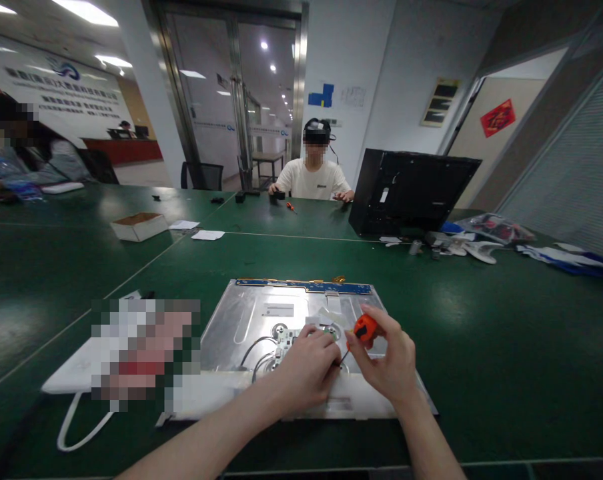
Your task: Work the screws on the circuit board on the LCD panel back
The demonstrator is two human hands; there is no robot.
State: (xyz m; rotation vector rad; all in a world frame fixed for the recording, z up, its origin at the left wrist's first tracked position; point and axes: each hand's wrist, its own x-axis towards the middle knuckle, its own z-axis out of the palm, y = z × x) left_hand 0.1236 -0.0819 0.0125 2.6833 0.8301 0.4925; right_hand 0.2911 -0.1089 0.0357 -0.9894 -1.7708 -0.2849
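A silver metal panel, the back of a flat display, lies on the green table in front of me, with a blue strip along its far edge and a small circuit board with wires near its middle. My right hand is closed around an orange-handled screwdriver, its thin shaft angled down toward the board. My left hand rests on the panel beside the board, fingers curled, pinched near the screwdriver tip; what it holds, if anything, is hidden.
A white cable and a blurred patch lie left of the panel. A black monitor stands at the back right with small parts beside it. A cardboard box and papers sit at the left. A person sits opposite; another at the far left.
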